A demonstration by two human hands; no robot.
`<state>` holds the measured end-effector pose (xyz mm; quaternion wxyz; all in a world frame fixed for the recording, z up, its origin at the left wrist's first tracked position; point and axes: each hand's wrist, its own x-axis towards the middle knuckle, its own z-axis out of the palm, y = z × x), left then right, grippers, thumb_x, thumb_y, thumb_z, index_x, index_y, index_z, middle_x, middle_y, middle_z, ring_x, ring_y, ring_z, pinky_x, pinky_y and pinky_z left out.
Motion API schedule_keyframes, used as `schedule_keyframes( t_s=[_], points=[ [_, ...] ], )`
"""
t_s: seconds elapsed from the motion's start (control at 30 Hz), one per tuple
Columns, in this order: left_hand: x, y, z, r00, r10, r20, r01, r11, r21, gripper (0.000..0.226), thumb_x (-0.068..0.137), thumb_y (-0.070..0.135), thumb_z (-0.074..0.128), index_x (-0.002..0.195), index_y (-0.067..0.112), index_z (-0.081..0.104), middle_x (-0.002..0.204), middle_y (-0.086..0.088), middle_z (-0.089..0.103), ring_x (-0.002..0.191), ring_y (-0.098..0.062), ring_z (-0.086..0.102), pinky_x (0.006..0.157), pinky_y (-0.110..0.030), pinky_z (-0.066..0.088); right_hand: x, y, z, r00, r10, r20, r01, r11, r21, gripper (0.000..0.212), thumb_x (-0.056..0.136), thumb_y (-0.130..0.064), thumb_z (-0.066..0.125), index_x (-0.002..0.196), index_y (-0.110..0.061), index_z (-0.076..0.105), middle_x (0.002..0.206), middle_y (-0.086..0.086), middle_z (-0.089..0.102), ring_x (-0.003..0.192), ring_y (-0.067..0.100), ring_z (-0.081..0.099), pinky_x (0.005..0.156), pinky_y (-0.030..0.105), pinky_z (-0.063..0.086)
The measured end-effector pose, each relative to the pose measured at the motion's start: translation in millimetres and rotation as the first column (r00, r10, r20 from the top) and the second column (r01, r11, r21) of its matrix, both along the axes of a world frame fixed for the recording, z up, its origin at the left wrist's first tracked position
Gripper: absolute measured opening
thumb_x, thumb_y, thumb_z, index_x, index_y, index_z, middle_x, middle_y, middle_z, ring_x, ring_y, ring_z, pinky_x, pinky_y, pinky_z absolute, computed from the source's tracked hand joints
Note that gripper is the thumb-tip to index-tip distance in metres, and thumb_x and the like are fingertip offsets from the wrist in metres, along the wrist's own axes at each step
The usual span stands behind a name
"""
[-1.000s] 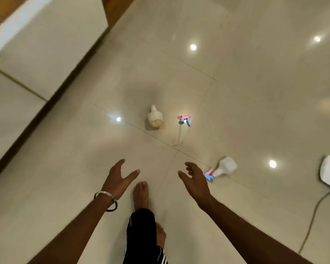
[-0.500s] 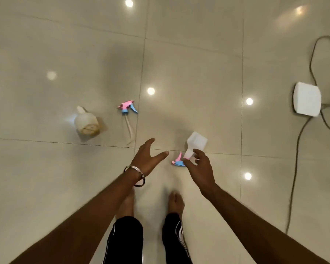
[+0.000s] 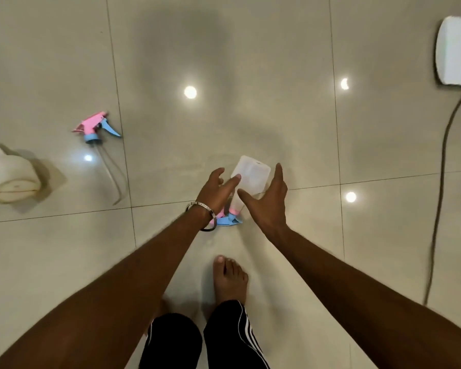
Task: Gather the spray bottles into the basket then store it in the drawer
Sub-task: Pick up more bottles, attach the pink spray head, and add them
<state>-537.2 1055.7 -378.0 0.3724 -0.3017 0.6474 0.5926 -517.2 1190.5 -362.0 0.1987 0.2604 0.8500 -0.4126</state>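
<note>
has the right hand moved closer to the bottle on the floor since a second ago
Yes. The right hand has come forward to the lying spray bottle, fingers now spread over its right side; earlier it was short of it.

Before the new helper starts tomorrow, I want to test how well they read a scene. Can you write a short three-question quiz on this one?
1. True or false: the detached trigger head lies on the floor, apart from any bottle.
2. What does the left hand wear at the wrist: A a watch, B a bangle, C a glove?
3. Which object lies between both hands?

Key: 1 true. 2 B. 3 The clear spray bottle, lying between the left hand and the right hand; neither hand grips it.
</note>
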Motion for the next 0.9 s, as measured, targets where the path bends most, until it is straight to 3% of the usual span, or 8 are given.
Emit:
schedule_keyframes(
  t_s=[0.1,0.27,0.37,0.47,0.53,0.67,0.77,0.9],
  points=[
    [-7.8,9.0,-15.2,1.0,0.02,-0.018,-0.02,1.0,0.022,0.059,0.092,0.048,0.053,0.144,0.025,0.038,0.141,-0.002,0.048,0.109,-0.015,0.051,0.065,-0.013,0.037,-1.7,4.0,-21.7,0.999,0.002,-0.042,-0.003,0.999,-0.038,0.117,0.072,-0.035,0.088,0.158,-0.023,0.01,0.156,0.008,0.029,0.141,0.022,0.034,0.107,0.03,0.039],
    [-1.0,13.0,-29.3,0.997,0.064,0.038,-0.067,0.996,0.066,0.043,0.096,0.04,0.049,0.134,0.022,0.051,0.127,-0.007,0.06,0.112,-0.023,0.06,0.08,-0.026,0.048,4.5,6.7,-42.2,0.998,0.036,-0.044,-0.038,0.998,-0.055,0.107,0.076,-0.029,0.085,0.156,-0.016,0.015,0.156,0.008,0.034,0.14,0.026,0.037,0.112,0.038,0.04],
    [-1.9,10.4,-25.2,0.991,0.115,0.073,-0.122,0.987,0.1,0.035,0.098,0.033,0.048,0.129,0.02,0.056,0.111,-0.012,0.065,0.097,-0.023,0.062,0.066,-0.022,0.049,1.8,10.8,-42.1,0.999,0.017,-0.04,-0.022,0.992,-0.126,0.101,0.079,-0.019,0.083,0.155,-0.013,0.016,0.154,0.007,0.036,0.139,0.025,0.041,0.112,0.046,0.043],
    [-6.6,0.7,-14.6,0.991,0.126,0.053,-0.131,0.985,0.113,0.031,0.099,0.026,0.045,0.124,0.017,0.06,0.1,-0.006,0.064,0.079,-0.017,0.063,0.054,-0.013,0.05,-4.5,16.6,-35.4,1.0,0.019,0.004,-0.018,0.979,-0.203,0.1,0.081,-0.019,0.082,0.155,-0.019,0.015,0.152,0.004,0.039,0.136,0.024,0.045,0.107,0.05,0.047],
    [-7.9,-9.0,-4.9,0.995,0.093,0.047,-0.098,0.99,0.105,0.03,0.098,0.026,0.044,0.121,0.019,0.062,0.1,-0.005,0.064,0.078,-0.016,0.063,0.062,-0.019,0.05,-7.0,19.2,-26.1,0.997,0.019,0.072,-0.001,0.969,-0.246,0.098,0.081,-0.025,0.082,0.153,-0.027,0.016,0.148,0.003,0.043,0.131,0.025,0.05,0.099,0.051,0.053],
    [-13.8,-38.7,23.4,0.998,0.045,0.04,-0.048,0.996,0.076,0.031,0.095,0.033,0.049,0.113,0.017,0.069,0.098,-0.001,0.066,0.089,-0.017,0.061,0.073,-0.029,0.048,-13.2,15.2,0.4,0.974,-0.014,0.225,0.098,0.926,-0.364,0.088,0.078,-0.033,0.083,0.146,-0.038,0.027,0.131,0.007,0.055,0.105,0.027,0.069,0.073,0.037,0.063],
    [-17.8,-68.1,52.3,0.999,-0.037,0.026,0.036,0.997,0.066,0.038,0.097,0.044,0.043,0.108,0.025,0.073,0.113,0.006,0.065,0.104,-0.014,0.058,0.086,-0.035,0.045,-14.2,3.1,26.4,0.957,-0.012,0.291,0.145,0.886,-0.44,0.084,0.079,-0.033,0.082,0.145,-0.037,0.03,0.119,0.015,0.062,0.08,0.023,0.076,0.069,0.033,0.062],
    [-8.1,-107.4,100.7,0.999,-0.051,-0.001,0.051,0.993,0.111,0.032,0.097,0.042,0.044,0.104,0.032,0.074,0.134,0.01,0.056,0.122,-0.013,0.049,0.102,-0.04,0.04,-8.9,-23.5,73.0,0.936,0.015,0.353,0.186,0.828,-0.529,0.086,0.071,-0.042,0.083,0.142,-0.033,0.035,0.114,0.018,0.067,0.074,0.024,0.074,0.068,0.033,0.059]
  ],
)
